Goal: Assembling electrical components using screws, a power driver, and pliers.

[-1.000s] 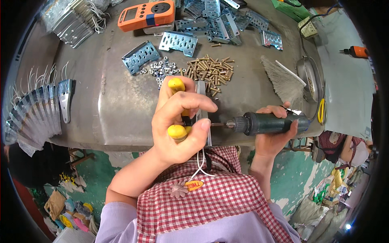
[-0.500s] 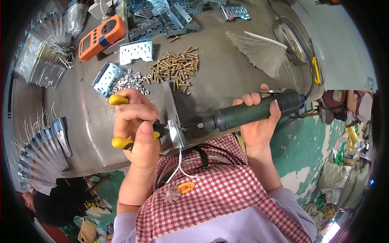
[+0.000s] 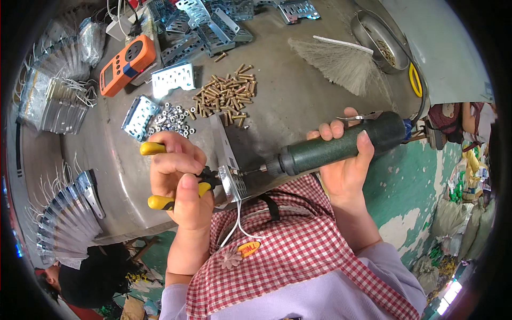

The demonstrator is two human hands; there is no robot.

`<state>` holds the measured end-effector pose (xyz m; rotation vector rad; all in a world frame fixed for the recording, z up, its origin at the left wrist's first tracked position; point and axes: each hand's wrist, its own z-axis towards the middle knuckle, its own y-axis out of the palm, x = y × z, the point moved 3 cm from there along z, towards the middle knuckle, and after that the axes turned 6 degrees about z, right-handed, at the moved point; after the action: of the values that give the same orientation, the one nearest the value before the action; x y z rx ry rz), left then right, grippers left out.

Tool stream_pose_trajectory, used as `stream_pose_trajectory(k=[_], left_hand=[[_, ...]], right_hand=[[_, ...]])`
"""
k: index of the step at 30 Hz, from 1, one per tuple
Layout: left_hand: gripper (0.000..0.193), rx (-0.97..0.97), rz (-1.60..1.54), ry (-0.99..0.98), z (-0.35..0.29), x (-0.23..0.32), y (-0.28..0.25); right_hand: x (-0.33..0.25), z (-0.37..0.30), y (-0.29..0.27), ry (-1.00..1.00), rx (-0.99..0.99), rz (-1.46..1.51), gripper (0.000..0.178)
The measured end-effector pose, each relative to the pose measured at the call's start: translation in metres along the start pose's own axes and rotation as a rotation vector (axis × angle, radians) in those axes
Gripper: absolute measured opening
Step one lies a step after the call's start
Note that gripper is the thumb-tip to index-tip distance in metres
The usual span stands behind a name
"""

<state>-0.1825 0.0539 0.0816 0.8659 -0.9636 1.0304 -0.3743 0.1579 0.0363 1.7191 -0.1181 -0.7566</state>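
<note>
My left hand is closed round a pair of pliers with yellow handles. Their dark jaws meet a silvery metal part with slots, from which two white wires hang down. What the jaws grip is hidden. My right hand wraps a dark green electric screwdriver lying nearly level. Its bit points left and reaches the part's right face; whether it sits in a screw is too small to tell. Beyond the hands lie a heap of brass-coloured screws and a pile of silvery nuts.
Slotted metal brackets lie near an orange meter; more are piled at the back. A whisk brush and a metal tray with screws stand back right. Wired, wrapped parts fan out at left. A person's dark-haired head shows lower left.
The view has shifted a little, so the bench things sit slightly differently. Both hands keep their grips, with the screwdriver still against the metal part.
</note>
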Motion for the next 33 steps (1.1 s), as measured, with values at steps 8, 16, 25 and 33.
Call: stream_pose_trajectory(k=[8, 16, 25, 33], left_hand=[[0.021, 0.032, -0.09, -0.023, 0.002, -0.003, -0.001], [0.023, 0.107, -0.166, -0.034, 0.004, -0.008, -0.006], [0.021, 0.096, -0.183, -0.015, 0.003, -0.008, -0.004], [0.033, 0.025, -0.005, 0.045, -0.002, 0.0, -0.014]], right_hand=[[0.009, 0.004, -0.003, -0.008, 0.075, 0.011, 0.037], [0.016, 0.005, -0.005, -0.022, 0.046, 0.023, 0.036], [0.015, 0.007, -0.005, -0.053, -0.049, 0.051, 0.038], [0.016, 0.004, -0.004, 0.013, 0.097, 0.039, 0.037]])
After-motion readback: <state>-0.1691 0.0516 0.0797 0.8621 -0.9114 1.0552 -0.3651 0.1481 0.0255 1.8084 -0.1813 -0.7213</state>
